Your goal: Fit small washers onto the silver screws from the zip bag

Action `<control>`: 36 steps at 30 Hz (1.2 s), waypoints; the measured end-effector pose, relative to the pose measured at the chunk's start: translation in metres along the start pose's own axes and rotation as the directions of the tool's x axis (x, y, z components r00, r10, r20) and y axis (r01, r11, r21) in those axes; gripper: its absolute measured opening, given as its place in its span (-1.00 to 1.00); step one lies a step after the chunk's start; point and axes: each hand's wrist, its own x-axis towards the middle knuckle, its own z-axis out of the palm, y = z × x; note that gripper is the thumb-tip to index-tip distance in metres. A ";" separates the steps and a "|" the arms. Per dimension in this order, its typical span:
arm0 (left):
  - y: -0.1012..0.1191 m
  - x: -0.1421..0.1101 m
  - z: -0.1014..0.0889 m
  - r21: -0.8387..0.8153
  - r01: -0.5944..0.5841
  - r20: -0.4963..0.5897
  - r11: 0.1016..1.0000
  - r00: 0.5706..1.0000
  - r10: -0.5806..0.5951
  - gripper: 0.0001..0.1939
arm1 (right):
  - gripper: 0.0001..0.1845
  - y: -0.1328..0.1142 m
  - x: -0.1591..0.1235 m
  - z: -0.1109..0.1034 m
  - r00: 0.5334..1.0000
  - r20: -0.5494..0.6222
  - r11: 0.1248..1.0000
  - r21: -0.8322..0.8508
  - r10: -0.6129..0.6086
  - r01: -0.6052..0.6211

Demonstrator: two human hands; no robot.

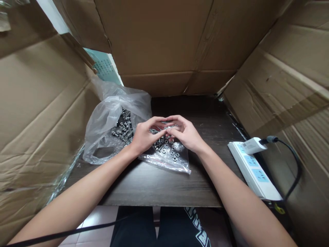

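a small part (pixel 168 128) seems pinched by the right hand (pixel 188 133); the left hand (pixel 144 135) is half curled, hold unclear; many bolts (pixel 125 131) are left loose

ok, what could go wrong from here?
1. Drops: the left hand and right hand meet at the fingertips above loose nuts; a small part that slips could get lost among them.
2. Mixing: bolts at the big bag lie right beside the zip bag with the nuts, so a nudge might mix them.
3. Shorting: the power strip has exposed sockets on the same table; stray metal there would be bad, though less likely.
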 end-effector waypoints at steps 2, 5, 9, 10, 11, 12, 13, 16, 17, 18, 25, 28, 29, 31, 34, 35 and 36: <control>0.001 0.000 0.000 0.005 0.007 -0.002 1.000 1.000 -0.007 -0.64 | -0.69 -0.001 0.000 0.000 0.998 -0.050 0.999 -0.044 0.026 -0.028; 0.002 0.001 0.000 0.013 0.008 -0.013 1.000 1.000 -0.008 -0.63 | -0.70 -0.003 0.001 -0.003 0.993 -0.116 0.999 -0.029 0.036 -0.040; 0.001 0.001 -0.001 0.016 0.007 -0.026 1.000 1.000 -0.007 -0.64 | -0.60 -0.003 0.002 -0.008 1.000 0.007 0.998 0.063 -0.001 0.001; 0.001 0.001 -0.001 0.022 0.008 -0.025 1.000 1.000 -0.007 -0.64 | -0.63 -0.002 0.003 -0.008 1.000 0.014 0.999 0.050 0.011 -0.012; 0.001 0.001 -0.001 0.027 0.008 -0.022 1.000 1.000 -0.007 -0.63 | -0.68 -0.001 0.003 -0.008 0.999 0.002 0.999 0.034 0.033 -0.033; 0.000 0.001 -0.001 0.029 0.008 -0.021 1.000 1.000 -0.008 -0.63 | -0.70 0.000 0.004 -0.007 0.998 -0.024 0.998 0.024 0.057 -0.056; 0.000 0.001 -0.001 0.027 0.009 -0.021 1.000 1.000 -0.009 -0.63 | -0.70 0.001 0.004 -0.006 0.996 -0.055 0.997 0.023 0.074 -0.073; 0.000 0.001 -0.001 0.014 0.013 -0.020 1.000 1.000 -0.013 -0.64 | -0.68 0.003 0.005 -0.002 0.995 -0.085 0.998 0.043 0.055 -0.052; 0.000 0.001 -0.001 0.012 0.012 -0.017 1.000 1.000 -0.011 -0.64 | -0.68 0.002 0.004 -0.001 0.997 -0.073 0.999 0.038 0.034 -0.032; 0.000 0.000 0.000 0.012 0.010 -0.013 1.000 1.000 -0.009 -0.64 | -0.69 0.002 0.004 -0.001 0.998 -0.062 1.000 0.019 0.019 -0.018; 0.000 0.000 0.000 0.014 0.007 -0.017 1.000 1.000 -0.006 -0.66 | -0.74 0.000 -0.001 0.000 0.996 -0.091 0.992 -0.124 -0.019 0.007; 0.000 0.000 -0.001 0.019 0.004 -0.009 1.000 1.000 -0.004 -0.67 | -0.76 -0.001 -0.002 0.001 0.996 -0.037 0.985 -0.156 -0.087 0.080; 0.000 0.000 -0.002 0.018 0.004 -0.011 1.000 1.000 -0.004 -0.68 | -0.70 -0.001 -0.002 0.001 0.993 -0.038 0.979 -0.175 -0.111 0.103; 0.000 0.000 -0.002 0.015 0.005 -0.018 1.000 1.000 -0.004 -0.68 | -0.57 0.000 -0.002 0.001 0.989 -0.055 0.974 -0.188 -0.138 0.126; 0.000 0.000 -0.001 0.017 -0.010 -0.010 1.000 1.000 0.010 -0.68 | -0.55 0.001 -0.001 0.001 0.992 -0.062 0.987 -0.125 -0.110 0.102; 0.000 0.000 -0.001 0.021 -0.016 -0.006 1.000 1.000 0.016 -0.68 | -0.62 0.001 -0.001 0.001 0.994 -0.059 0.990 -0.110 -0.090 0.084; 0.000 0.000 -0.001 0.026 -0.020 -0.005 0.999 1.000 0.020 -0.69 | -0.70 0.000 -0.001 0.001 0.996 -0.064 0.992 -0.106 -0.069 0.062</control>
